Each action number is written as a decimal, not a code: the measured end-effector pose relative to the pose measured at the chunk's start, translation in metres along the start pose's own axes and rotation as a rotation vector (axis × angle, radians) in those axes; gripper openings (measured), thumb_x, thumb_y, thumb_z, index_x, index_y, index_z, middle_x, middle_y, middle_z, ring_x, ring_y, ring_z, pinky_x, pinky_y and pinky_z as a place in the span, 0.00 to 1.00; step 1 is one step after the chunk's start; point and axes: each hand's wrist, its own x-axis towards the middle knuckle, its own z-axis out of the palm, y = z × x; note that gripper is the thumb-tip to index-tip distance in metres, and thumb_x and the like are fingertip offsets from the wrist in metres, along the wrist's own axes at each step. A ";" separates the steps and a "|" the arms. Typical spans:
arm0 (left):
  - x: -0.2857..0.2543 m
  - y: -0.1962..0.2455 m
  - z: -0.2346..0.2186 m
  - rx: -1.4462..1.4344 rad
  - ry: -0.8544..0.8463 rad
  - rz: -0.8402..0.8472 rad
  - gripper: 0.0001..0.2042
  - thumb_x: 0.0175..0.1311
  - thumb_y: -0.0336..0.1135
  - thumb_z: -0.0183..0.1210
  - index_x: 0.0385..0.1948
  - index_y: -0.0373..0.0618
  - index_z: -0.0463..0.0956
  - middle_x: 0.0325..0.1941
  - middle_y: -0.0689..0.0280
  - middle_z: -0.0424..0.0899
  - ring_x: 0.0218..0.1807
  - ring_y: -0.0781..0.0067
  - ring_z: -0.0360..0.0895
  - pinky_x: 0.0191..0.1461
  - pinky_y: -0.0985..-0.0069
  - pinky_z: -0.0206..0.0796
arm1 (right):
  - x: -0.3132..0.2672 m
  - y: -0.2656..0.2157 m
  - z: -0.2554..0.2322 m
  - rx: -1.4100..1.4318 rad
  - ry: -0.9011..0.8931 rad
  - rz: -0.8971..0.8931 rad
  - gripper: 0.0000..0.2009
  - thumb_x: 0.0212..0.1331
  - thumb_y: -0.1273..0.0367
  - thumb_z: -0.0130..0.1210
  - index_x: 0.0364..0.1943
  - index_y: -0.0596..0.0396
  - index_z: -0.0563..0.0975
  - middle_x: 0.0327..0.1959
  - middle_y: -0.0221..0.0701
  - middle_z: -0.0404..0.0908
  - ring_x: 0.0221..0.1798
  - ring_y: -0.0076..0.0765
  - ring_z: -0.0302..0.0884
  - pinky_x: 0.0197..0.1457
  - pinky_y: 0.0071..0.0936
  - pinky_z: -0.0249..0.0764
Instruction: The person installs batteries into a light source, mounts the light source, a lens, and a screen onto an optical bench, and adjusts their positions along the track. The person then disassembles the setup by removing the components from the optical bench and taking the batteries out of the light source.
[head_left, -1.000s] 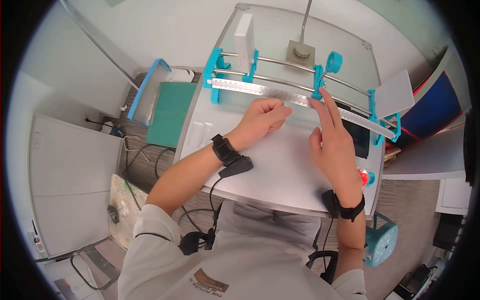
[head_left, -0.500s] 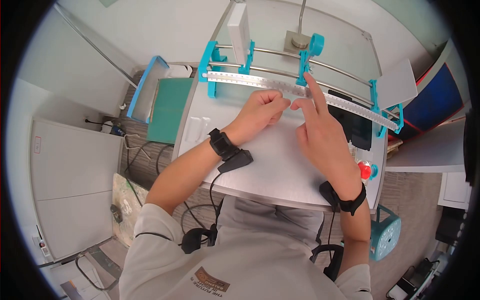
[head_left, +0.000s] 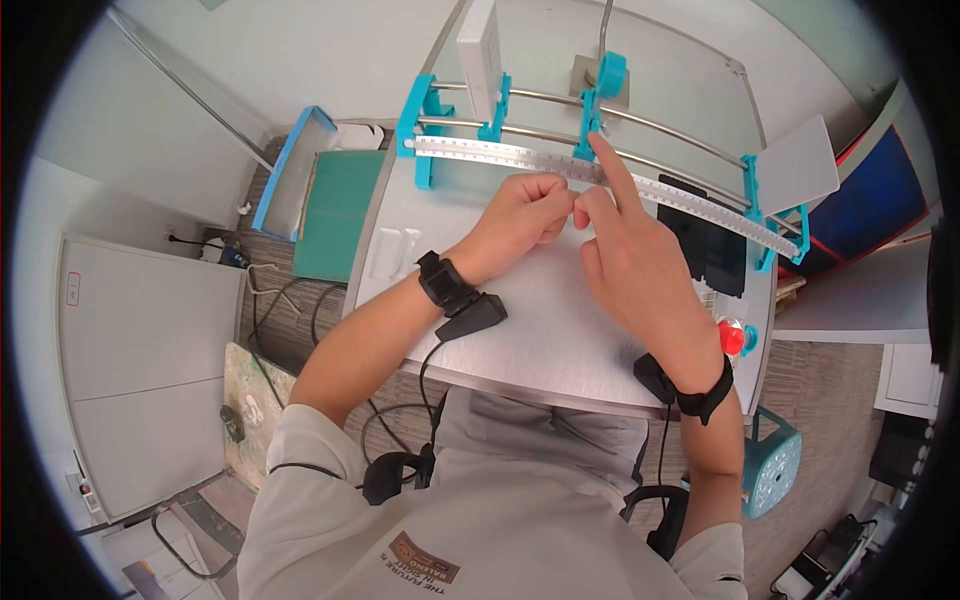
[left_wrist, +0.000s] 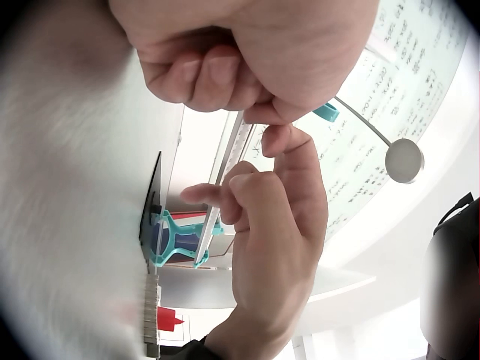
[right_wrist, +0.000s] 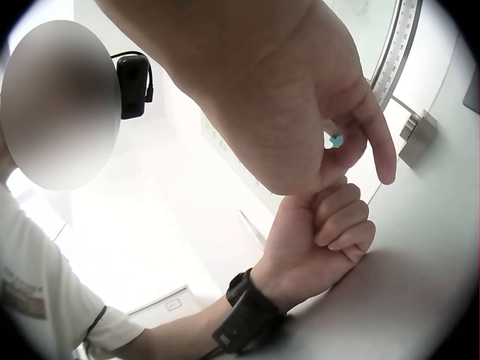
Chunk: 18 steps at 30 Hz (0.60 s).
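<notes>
A turquoise ring on an upright slider (head_left: 588, 122) stands on two metal rails (head_left: 665, 130) in the head view. The extended index finger of my right hand (head_left: 640, 265) reaches the slider's base, with the other fingers bent. Next to it, my left hand (head_left: 520, 225) is curled into a fist in front of the ruler (head_left: 480, 151), with nothing visible inside. The two hands meet near the left thumb, close together in the left wrist view. A white slab (head_left: 480, 60) stands in a left-hand slider, and a white screen (head_left: 797, 180) at the right end.
A black flat device (head_left: 712, 255) lies on the table (head_left: 530, 340) beyond my right hand. Close to the right edge sits a red-topped object (head_left: 731, 336). A metal stand base (head_left: 618, 93) is behind the rails. A turquoise stool (head_left: 773, 470) stands on the floor at right.
The slider with the ring has shifted left along the rails, and its ring now appears more edge-on. My right hand has moved left with it, up to the left fist, which stays nearly still.
</notes>
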 end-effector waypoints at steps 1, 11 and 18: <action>0.000 0.000 0.000 -0.001 -0.002 -0.004 0.13 0.74 0.31 0.53 0.24 0.49 0.67 0.30 0.72 0.79 0.25 0.89 0.55 0.28 0.84 0.47 | 0.000 0.000 0.000 0.012 0.007 -0.002 0.14 0.48 0.83 0.54 0.38 0.55 0.68 0.77 0.51 0.59 0.36 0.57 0.83 0.37 0.42 0.78; 0.002 -0.006 -0.007 -0.002 -0.021 -0.010 0.12 0.74 0.31 0.52 0.25 0.49 0.70 0.28 0.72 0.78 0.25 0.89 0.55 0.28 0.84 0.47 | 0.005 -0.001 0.000 -0.034 -0.002 -0.015 0.08 0.56 0.80 0.55 0.34 0.57 0.67 0.76 0.52 0.63 0.34 0.55 0.83 0.37 0.40 0.78; 0.002 -0.005 -0.007 0.004 -0.014 -0.021 0.11 0.75 0.32 0.52 0.26 0.48 0.72 0.28 0.72 0.78 0.25 0.90 0.55 0.28 0.85 0.47 | 0.007 0.000 0.002 -0.053 0.019 -0.039 0.07 0.58 0.80 0.53 0.31 0.57 0.66 0.76 0.48 0.65 0.35 0.53 0.84 0.38 0.37 0.79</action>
